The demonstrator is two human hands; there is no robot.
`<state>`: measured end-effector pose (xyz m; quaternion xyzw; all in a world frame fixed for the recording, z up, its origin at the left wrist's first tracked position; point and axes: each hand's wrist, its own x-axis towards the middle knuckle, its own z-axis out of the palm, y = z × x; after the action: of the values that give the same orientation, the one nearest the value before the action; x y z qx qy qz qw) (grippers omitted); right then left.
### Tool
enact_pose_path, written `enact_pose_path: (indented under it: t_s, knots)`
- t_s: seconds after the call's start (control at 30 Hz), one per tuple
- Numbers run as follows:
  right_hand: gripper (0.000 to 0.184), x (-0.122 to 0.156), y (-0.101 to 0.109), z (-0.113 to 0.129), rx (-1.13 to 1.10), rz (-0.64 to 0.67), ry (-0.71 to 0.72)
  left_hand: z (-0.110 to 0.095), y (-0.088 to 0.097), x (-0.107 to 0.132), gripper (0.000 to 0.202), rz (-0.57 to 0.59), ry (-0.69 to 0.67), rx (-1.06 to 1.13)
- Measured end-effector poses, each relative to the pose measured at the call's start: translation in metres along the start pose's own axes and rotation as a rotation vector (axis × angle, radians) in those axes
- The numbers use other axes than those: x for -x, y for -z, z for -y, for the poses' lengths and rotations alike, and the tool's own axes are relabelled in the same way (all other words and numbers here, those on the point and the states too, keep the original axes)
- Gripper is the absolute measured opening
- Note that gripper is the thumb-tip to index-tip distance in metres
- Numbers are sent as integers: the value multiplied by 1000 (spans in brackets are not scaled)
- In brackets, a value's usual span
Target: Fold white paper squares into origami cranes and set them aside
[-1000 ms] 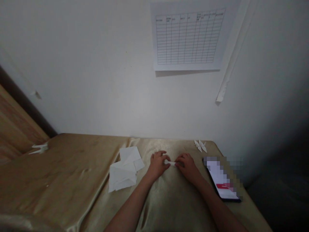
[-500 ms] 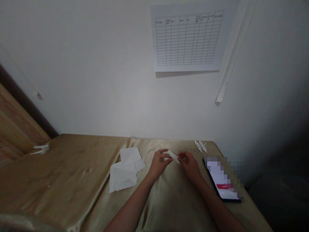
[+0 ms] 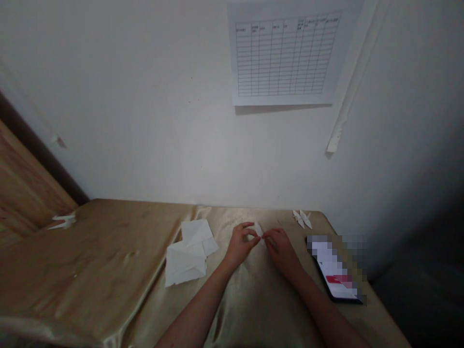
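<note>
Between my two hands is a small folded piece of white paper (image 3: 258, 228), narrow and standing at a slant. My left hand (image 3: 240, 243) pinches it from the left with thumb and fingers. From the right, my right hand (image 3: 278, 245) pinches it low down, its fingertips close against those of the left. The finer folds are too small to make out. Left of my hands lie several loose white paper sheets (image 3: 186, 261), overlapping and creased. Two small folded paper cranes (image 3: 302, 219) rest beyond my right hand near the table's back edge.
A phone (image 3: 337, 275) with a lit, partly blurred screen lies right of my right arm. Gold cloth (image 3: 108, 251) covers the table, wrinkled in places. White paper scraps (image 3: 63, 221) sit at the far left. A wall with a printed table sheet (image 3: 282, 58) rises behind.
My right hand has shifted slightly left, bringing its fingertips close to the left hand's. The folded paper has turned more upright. The view has moved a little.
</note>
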<state>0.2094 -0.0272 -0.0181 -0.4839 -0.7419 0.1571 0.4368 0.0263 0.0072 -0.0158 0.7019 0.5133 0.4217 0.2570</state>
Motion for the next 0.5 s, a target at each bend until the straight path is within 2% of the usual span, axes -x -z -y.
enact_pose_path:
  t_s: [0.2,0.5]
  knots:
    - [22,-1,2,4,97,-52,78,-1,-2,1,9,-43,-7,-49]
    - [17,-2,0,-4,81,-50,75,-3,-3,2,10,-9,-24,-27]
